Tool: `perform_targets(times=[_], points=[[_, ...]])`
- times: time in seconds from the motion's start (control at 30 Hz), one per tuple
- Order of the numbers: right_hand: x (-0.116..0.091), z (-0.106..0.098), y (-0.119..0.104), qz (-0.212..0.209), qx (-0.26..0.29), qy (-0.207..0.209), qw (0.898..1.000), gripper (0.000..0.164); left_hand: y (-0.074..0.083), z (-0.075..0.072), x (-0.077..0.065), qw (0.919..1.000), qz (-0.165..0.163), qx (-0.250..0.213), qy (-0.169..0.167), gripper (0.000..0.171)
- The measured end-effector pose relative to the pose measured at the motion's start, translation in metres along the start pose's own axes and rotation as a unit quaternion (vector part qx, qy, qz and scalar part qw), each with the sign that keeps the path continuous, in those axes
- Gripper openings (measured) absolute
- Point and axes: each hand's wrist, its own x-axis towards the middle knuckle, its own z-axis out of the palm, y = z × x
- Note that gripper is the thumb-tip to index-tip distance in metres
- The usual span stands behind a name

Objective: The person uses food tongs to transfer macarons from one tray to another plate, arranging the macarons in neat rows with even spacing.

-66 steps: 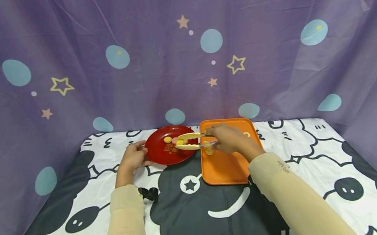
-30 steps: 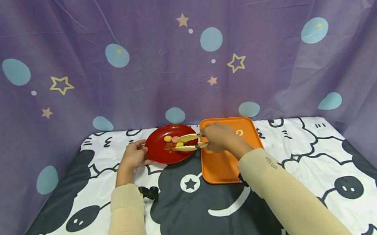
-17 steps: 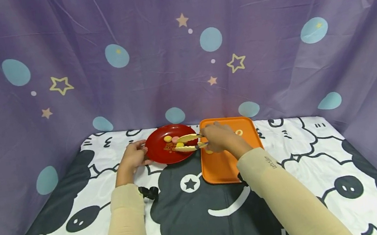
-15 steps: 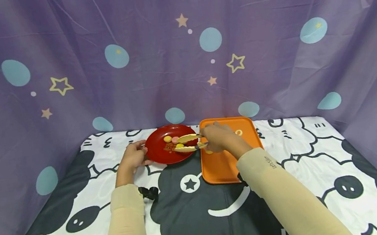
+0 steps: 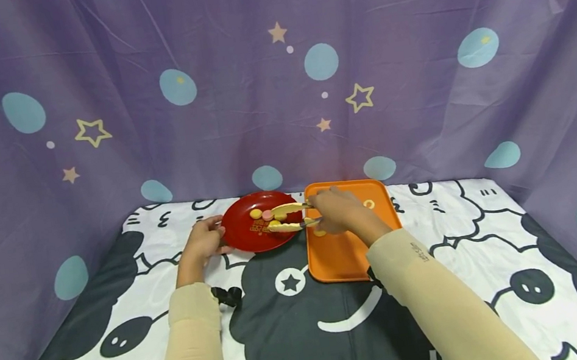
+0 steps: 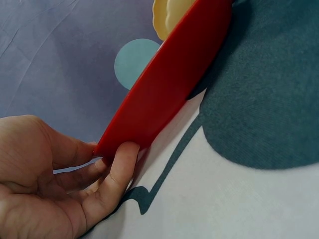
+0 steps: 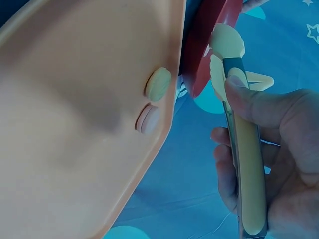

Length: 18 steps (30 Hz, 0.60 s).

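My left hand [image 5: 202, 241] pinches the left rim of a red plate [image 5: 237, 231], thumb and fingers on either side of it in the left wrist view. On the plate lie yellow macarons [image 5: 256, 214] and a pink macaron [image 5: 268, 215]. In my right hand [image 5: 336, 210] is a pair of cream-tipped tongs [image 5: 289, 227], reaching over the plate's right side. Their tips stand apart, close to a yellow macaron at the plate's middle. The right wrist view shows the thumb along the handle and fingers curled round it.
Right of the plate sits an orange tray [image 5: 339, 262], partly under my right hand. A yellow macaron [image 7: 158, 83] and a pink macaron [image 7: 148, 118] rest near its edge. A sheep-print cloth [image 5: 267, 343] covers the table, with a purple curtain [image 5: 260, 135] behind.
The right hand has shifted left with the tongs, and their tips have spread slightly around the yellow macaron, which now sits a little lower. The left hand keeps its grip on the plate.
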Motion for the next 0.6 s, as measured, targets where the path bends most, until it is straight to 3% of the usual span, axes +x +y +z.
perform_targets(times=[0.17,0.37,0.6], points=[[-0.002,0.003,0.003,0.005,-0.003,0.008,1.000,0.053,-0.002,-0.001,0.000,1.0000,0.000,0.001,0.000,0.051],[-0.011,0.007,0.009,0.001,0.012,0.047,0.999,0.048,-0.004,-0.003,0.001,1.0000,0.000,0.001,0.002,0.051],[-0.024,0.015,0.020,0.001,0.022,0.072,0.997,0.055,-0.003,-0.001,0.002,1.0000,0.005,-0.006,-0.006,0.052]])
